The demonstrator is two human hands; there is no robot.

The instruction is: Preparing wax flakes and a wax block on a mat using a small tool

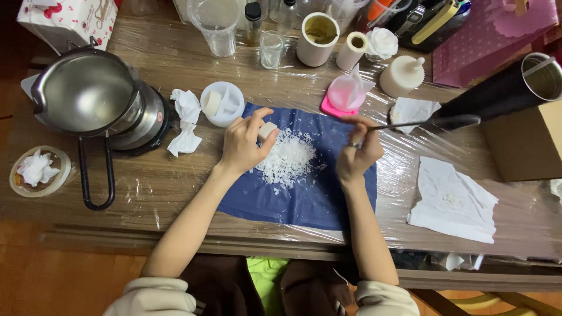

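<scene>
At frame centre, a small white wax block is pinched in the left hand over a white shavings pile on a dark blue sheet, so flakes are caught; the right hand grip is closed on a thin metal tool.

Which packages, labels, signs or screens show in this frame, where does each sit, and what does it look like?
White carton: far left corner of the table, boxy, white with red cherry prints.
Brown cardboard box: right edge, plain tan, under a dark metal tube.
Pink paper bag: far right corner, flat, magenta with a lighter pink patch.
Label on the small melting stove: a small sticker on its side, too small to make out.
No signs or screens are visible.
</scene>
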